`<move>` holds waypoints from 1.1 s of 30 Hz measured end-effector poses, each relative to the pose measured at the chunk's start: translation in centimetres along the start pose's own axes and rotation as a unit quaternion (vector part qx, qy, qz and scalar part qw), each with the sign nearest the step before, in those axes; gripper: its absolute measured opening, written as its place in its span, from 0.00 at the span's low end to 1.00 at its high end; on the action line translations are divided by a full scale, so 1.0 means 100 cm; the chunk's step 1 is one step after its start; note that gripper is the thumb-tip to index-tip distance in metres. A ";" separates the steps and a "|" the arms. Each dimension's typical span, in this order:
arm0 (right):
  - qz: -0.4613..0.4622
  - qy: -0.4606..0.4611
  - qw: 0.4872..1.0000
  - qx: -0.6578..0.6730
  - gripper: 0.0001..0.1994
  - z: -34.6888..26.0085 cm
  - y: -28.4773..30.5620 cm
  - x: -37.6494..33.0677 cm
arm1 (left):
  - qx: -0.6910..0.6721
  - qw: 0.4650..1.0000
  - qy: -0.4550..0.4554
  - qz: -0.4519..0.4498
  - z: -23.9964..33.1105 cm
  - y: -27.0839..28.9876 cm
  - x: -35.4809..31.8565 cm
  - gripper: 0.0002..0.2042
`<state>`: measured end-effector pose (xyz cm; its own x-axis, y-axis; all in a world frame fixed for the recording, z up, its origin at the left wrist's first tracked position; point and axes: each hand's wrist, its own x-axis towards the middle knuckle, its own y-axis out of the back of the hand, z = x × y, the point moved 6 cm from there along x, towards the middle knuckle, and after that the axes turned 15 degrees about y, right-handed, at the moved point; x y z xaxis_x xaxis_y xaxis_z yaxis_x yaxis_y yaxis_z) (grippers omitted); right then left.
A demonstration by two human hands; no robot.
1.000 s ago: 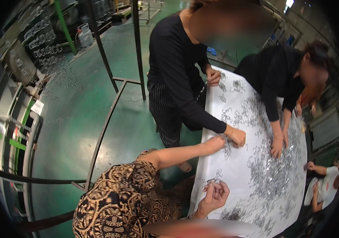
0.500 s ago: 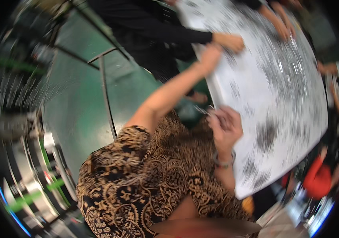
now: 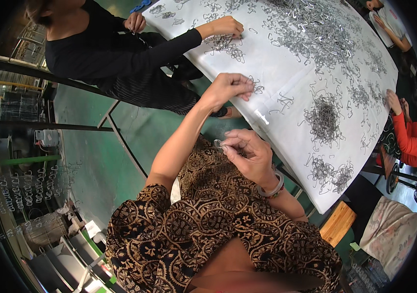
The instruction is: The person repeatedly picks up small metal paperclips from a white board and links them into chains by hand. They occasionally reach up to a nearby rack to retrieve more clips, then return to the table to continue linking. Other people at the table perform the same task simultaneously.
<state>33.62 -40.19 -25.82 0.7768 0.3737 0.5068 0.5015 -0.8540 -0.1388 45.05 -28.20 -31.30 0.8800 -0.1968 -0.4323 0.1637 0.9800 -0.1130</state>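
My left hand [image 3: 230, 92] is at the near-left edge of the white table, thumb and fingers pinched at a few thin wire hooks [image 3: 257, 88]. Whether the hooks are lifted or still rest on the tabletop is hard to see. Closer to my body, my right hand [image 3: 253, 155], with a bracelet on its wrist, is held off the table's edge. Its thumb and fingers pinch a small bent metal hook [image 3: 218, 143] that points toward the left. Loose wire hooks [image 3: 285, 102] lie on the tabletop just right of my left hand.
The white-covered table [image 3: 286, 141] bears a large heap of hooks [image 3: 323, 36] and smaller piles [image 3: 323, 119]. A person in black [image 3: 120, 58] reaches over hooks at the left; a person in red [image 3: 406, 132] is at the right. A metal frame [image 3: 120, 136] stands on the green floor.
The view has turned and sharpened. In the picture, my left hand sits lower and further left, and my right hand has shifted left, its pinch on the hook kept.
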 end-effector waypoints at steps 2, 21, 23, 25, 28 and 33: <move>0.020 0.002 1.000 -0.007 0.14 0.002 0.005 0.003 | -0.046 0.999 0.006 0.002 0.006 0.001 -0.029 0.09; 0.035 -0.001 0.988 -0.149 0.18 0.028 0.040 0.025 | -0.081 0.963 -0.187 0.173 0.010 -0.013 -0.120 0.03; 0.056 0.033 0.964 -0.258 0.14 0.032 0.084 0.039 | -0.056 0.962 -0.199 0.177 0.011 -0.010 -0.120 0.03; 0.035 0.017 0.928 -0.370 0.10 0.045 0.152 0.061 | -0.052 0.960 -0.209 0.180 0.011 -0.007 -0.117 0.03; -0.035 0.056 0.870 -0.489 0.16 0.075 0.245 0.103 | 0.029 0.959 -0.187 0.211 0.009 -0.003 -0.122 0.05; -0.255 0.069 0.735 -0.625 0.13 0.139 0.309 0.119 | 0.075 0.947 -0.221 0.221 0.009 0.004 -0.131 0.08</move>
<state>63.66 -57.12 -35.90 0.5193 0.7944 0.3151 -0.0938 -0.3135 0.9449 33.99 -25.24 -24.85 0.9723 0.2332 0.0124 -0.2328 0.9633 0.1338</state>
